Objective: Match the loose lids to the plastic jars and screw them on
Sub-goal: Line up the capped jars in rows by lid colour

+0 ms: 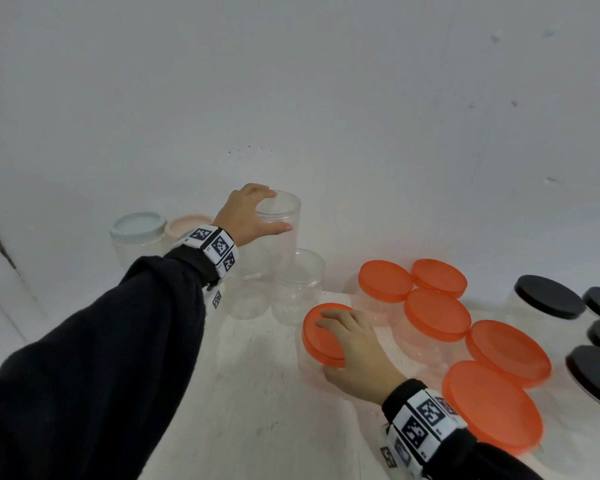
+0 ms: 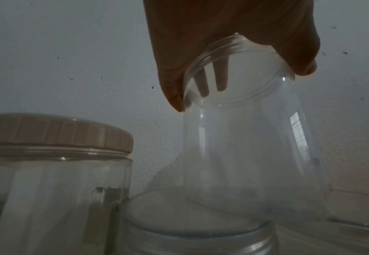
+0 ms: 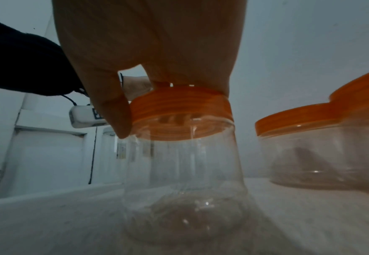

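Observation:
A tall clear jar (image 1: 284, 233) with no lid stands at the back by the wall, among other open jars. My left hand (image 1: 276, 211) grips its threaded rim (image 2: 233, 51) from above, thumb on one side and fingers on the other. In the left wrist view two fingers show through the jar's mouth. Nearer the front, a clear jar (image 3: 185, 189) stands on the table with an orange lid (image 1: 321, 336) on it. My right hand (image 1: 324, 344) grips this orange lid (image 3: 181, 110) from above, the thumb (image 3: 120, 119) against its side.
Several orange-lidded jars (image 1: 437, 313) crowd the right, with black-lidded jars (image 1: 548, 296) beyond them. A pale blue-lidded jar (image 1: 137, 228) and a beige-lidded jar (image 2: 56, 134) stand back left. Open clear jars (image 1: 298, 289) sit under my left wrist. The wall is close behind.

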Tool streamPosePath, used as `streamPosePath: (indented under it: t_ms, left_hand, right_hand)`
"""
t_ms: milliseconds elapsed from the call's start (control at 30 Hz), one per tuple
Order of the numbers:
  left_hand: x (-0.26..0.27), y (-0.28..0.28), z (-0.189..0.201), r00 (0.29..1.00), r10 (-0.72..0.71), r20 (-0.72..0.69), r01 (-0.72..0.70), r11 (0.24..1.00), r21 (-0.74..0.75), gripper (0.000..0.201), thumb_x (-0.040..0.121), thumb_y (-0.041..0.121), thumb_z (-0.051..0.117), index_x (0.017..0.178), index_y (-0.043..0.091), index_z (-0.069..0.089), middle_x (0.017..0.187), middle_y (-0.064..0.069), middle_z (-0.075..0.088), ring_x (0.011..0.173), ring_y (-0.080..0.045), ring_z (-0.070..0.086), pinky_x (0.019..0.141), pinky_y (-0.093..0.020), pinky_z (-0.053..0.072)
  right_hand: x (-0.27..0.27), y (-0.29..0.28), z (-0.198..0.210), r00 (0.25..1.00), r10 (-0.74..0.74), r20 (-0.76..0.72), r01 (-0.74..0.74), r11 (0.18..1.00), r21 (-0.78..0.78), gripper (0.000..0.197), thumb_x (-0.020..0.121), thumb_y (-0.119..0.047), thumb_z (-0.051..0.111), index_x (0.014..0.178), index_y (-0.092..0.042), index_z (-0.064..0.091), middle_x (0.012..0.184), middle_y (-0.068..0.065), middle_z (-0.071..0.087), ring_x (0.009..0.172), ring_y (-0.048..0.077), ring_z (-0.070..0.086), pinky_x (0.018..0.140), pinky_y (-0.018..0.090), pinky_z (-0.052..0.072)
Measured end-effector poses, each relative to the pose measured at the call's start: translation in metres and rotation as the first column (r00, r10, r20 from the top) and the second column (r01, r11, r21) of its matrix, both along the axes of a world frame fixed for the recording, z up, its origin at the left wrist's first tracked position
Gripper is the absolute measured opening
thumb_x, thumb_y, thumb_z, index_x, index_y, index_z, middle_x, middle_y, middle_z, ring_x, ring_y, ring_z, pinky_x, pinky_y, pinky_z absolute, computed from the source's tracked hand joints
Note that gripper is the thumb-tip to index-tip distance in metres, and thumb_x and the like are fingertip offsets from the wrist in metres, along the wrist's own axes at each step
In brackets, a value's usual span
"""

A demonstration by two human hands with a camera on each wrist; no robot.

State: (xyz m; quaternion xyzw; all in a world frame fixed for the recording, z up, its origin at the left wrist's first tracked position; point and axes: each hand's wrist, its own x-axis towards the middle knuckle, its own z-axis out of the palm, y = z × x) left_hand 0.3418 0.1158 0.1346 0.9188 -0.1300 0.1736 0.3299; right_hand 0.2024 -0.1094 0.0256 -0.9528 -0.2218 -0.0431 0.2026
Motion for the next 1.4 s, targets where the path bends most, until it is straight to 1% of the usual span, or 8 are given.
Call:
streamPosePath:
  t_ms: [200,367,433,533,667,767,967,1400]
  left_hand:
    - [0.0,0.0,-0.002,1.0,-0.005,0.008,0.005,1.0,-0.006,0.069,0.067,0.041,0.079,0.128,0.02,0.053,0.14,0.003,0.041,0.131,-0.02,0.033,0.104,-0.025,0.023]
    - [0.001,0.001,-0.003,1.0,-0.01,0.005,0.01,1.0,-0.005,0.069,0.067,0.042,0.079,0.127,0.021,0.053,0.14,0.004,0.041,0.13,-0.019,0.032,0.1,-0.02,0.02]
    - [0.001,0.001,-0.004,1.0,-0.007,0.012,0.007,1.0,0.002,0.068,0.068,0.041,0.079,0.127,0.021,0.052,0.14,0.003,0.04,0.13,-0.02,0.032,0.099,-0.02,0.019]
    - [0.001,0.0,-0.005,1.0,-0.011,0.016,0.011,1.0,-0.006,0.068,0.068,0.041,0.079,0.127,0.022,0.053,0.14,0.003,0.04,0.13,-0.02,0.032,0.101,-0.021,0.02]
    - [0.003,0.001,-0.006,1.0,-0.021,0.02,0.022,1.0,-0.012,0.068,0.068,0.042,0.079,0.127,0.021,0.053,0.14,0.002,0.04,0.131,-0.021,0.032,0.106,-0.027,0.022]
    - [0.003,0.002,-0.006,0.999,-0.028,0.025,0.029,1.0,-0.013,0.068,0.068,0.041,0.079,0.127,0.021,0.053,0.139,0.002,0.041,0.13,-0.022,0.033,0.107,-0.028,0.022]
    - [0.007,0.003,-0.008,0.999,-0.03,0.037,0.031,0.999,-0.02,0.068,0.067,0.042,0.079,0.126,0.021,0.053,0.138,0.002,0.042,0.128,-0.022,0.034,0.105,-0.025,0.022]
    - [0.009,0.004,-0.011,0.998,-0.04,0.051,0.041,0.999,-0.018,0.073,0.063,0.047,0.081,0.125,0.02,0.054,0.137,0.001,0.043,0.128,-0.022,0.035,0.101,-0.022,0.023]
  right_hand:
    - [0.0,0.025,-0.011,0.985,0.158,0.075,-0.162,0.986,0.041,0.066,0.067,-0.024,0.062,0.13,-0.014,0.05,0.138,0.002,0.044,0.127,0.029,0.034,0.109,0.042,0.026]
    - [0.001,0.032,0.007,0.969,0.243,-0.039,-0.239,0.968,0.075,0.06,0.078,-0.051,0.058,0.13,-0.023,0.05,0.138,-0.008,0.043,0.125,0.012,0.032,0.106,0.03,0.026]
    - [0.01,0.025,0.022,0.985,0.146,-0.097,-0.117,0.96,0.256,0.045,0.086,-0.049,0.058,0.122,-0.023,0.057,0.124,-0.01,0.053,0.114,0.005,0.041,0.1,0.024,0.032]
    - [0.039,0.002,0.028,0.97,-0.189,0.151,0.11,0.901,0.42,0.024,0.089,-0.028,0.062,0.107,-0.013,0.066,0.109,-0.002,0.063,0.102,0.009,0.049,0.091,0.025,0.038]
    - [0.078,-0.027,0.019,0.849,-0.508,0.144,0.498,0.861,0.102,0.043,0.085,-0.029,0.063,0.123,-0.01,0.055,0.136,0.012,0.046,0.126,0.03,0.037,0.104,0.039,0.028]
    - [0.09,-0.036,0.009,0.79,-0.612,0.031,0.609,0.777,-0.158,0.058,0.09,-0.039,0.054,0.139,-0.014,0.036,0.153,0.013,0.021,0.141,0.032,0.016,0.113,0.049,0.015]
    - [0.094,-0.03,0.005,0.808,-0.58,0.101,0.586,0.776,-0.233,0.045,0.094,-0.02,0.046,0.138,-0.016,0.037,0.151,0.008,0.029,0.139,0.029,0.022,0.112,0.052,0.02]
    - [0.086,-0.009,0.008,0.932,-0.36,0.035,0.361,0.929,-0.079,0.047,0.095,-0.021,0.049,0.141,-0.018,0.039,0.152,0.006,0.029,0.141,0.024,0.02,0.113,0.035,0.02]
